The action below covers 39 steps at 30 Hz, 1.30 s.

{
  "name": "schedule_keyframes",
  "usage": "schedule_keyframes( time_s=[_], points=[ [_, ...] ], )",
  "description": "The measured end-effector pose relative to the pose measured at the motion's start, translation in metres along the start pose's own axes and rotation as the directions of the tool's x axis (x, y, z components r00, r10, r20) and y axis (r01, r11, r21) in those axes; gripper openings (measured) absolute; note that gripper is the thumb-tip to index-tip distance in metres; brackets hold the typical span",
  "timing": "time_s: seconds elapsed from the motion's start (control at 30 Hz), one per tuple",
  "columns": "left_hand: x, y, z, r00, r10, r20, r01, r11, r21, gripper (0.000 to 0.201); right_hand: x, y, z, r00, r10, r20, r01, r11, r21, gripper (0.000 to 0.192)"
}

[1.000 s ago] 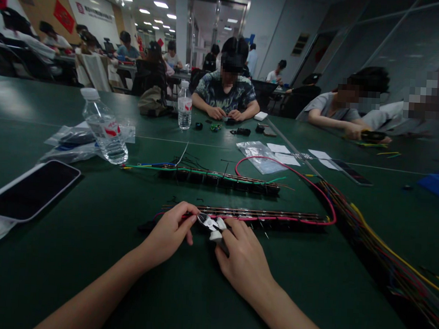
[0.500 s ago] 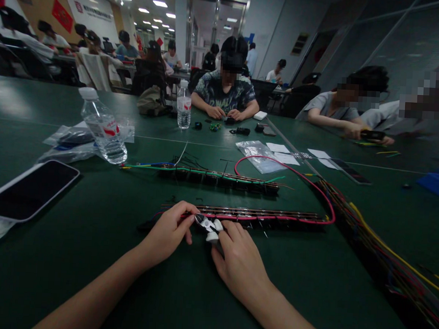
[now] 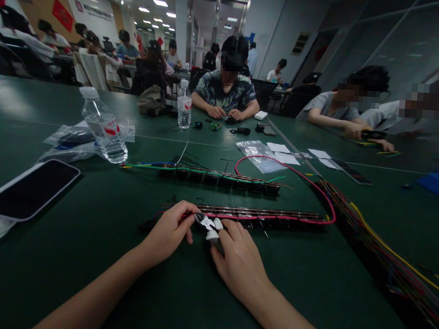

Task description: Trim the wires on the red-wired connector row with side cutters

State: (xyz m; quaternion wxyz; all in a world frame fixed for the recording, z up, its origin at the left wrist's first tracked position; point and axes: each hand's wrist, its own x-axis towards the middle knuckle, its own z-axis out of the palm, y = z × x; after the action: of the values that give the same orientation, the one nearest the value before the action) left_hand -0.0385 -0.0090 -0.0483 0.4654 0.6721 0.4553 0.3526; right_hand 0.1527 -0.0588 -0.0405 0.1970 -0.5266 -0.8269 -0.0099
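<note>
My right hand (image 3: pixel 240 254) is wrapped round the white-and-grey handles of a pair of diagonal cutters (image 3: pixel 209 225), whose dark jaws point up and left. Close by those jaws, my left hand (image 3: pixel 170 230) has thumb and forefinger pinched together; whatever is between them is too small to make out. Both hands are at the near side of a long black strip (image 3: pixel 293 226) with copper-coloured rails. Along that strip runs a red wire (image 3: pixel 275 218), which loops up at its right end. Short dark tails stick out of the strip's near edge.
Behind lies a second black strip (image 3: pixel 240 185) with a green wire. A wire bundle (image 3: pixel 377 246) stretches down the right side. Water bottles (image 3: pixel 108 134), a phone (image 3: pixel 30 189) and a plastic bag (image 3: pixel 258 156) lie around on the green table (image 3: pixel 183 300). People sit opposite and at right.
The cutters' handles look spread slightly wider, with more of the grey grip showing. My left hand stays almost still. At right, a co-worker's hand has reached towards the short wires on the table.
</note>
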Motion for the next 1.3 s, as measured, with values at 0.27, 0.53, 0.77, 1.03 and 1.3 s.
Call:
schedule_keyframes(
  time_s=[0.27, 0.53, 0.77, 1.03, 1.3],
  points=[
    [-0.0003, 0.0028, 0.0004, 1.0, -0.013, 0.01, 0.013, 1.0, -0.013, 0.015, -0.0001, 0.0001, -0.0008, 1.0, 0.007, 0.013, -0.007, 1.0, -0.009, 0.017],
    [0.0006, 0.0005, -0.0003, 1.0, 0.003, 0.013, -0.003, 1.0, -0.009, 0.015, 0.0, 0.0009, -0.0001, 1.0, 0.0, 0.001, 0.0, 1.0, -0.014, 0.017],
    [0.0004, -0.0017, -0.0002, 1.0, 0.019, 0.011, -0.019, 1.0, -0.016, 0.016, 0.0004, 0.0023, 0.0006, 1.0, -0.001, 0.007, 0.001, 1.0, -0.012, 0.016],
    [0.0006, -0.0011, -0.0003, 1.0, 0.011, 0.01, -0.011, 1.0, -0.003, 0.016, 0.0003, 0.0002, -0.001, 0.999, 0.015, 0.03, -0.015, 1.0, -0.003, 0.018],
    [0.0011, -0.0018, -0.0003, 1.0, 0.02, 0.005, -0.02, 1.0, -0.013, 0.015, 0.0001, 0.0006, -0.0002, 1.0, -0.001, -0.002, 0.001, 1.0, -0.011, 0.018]
  ],
)
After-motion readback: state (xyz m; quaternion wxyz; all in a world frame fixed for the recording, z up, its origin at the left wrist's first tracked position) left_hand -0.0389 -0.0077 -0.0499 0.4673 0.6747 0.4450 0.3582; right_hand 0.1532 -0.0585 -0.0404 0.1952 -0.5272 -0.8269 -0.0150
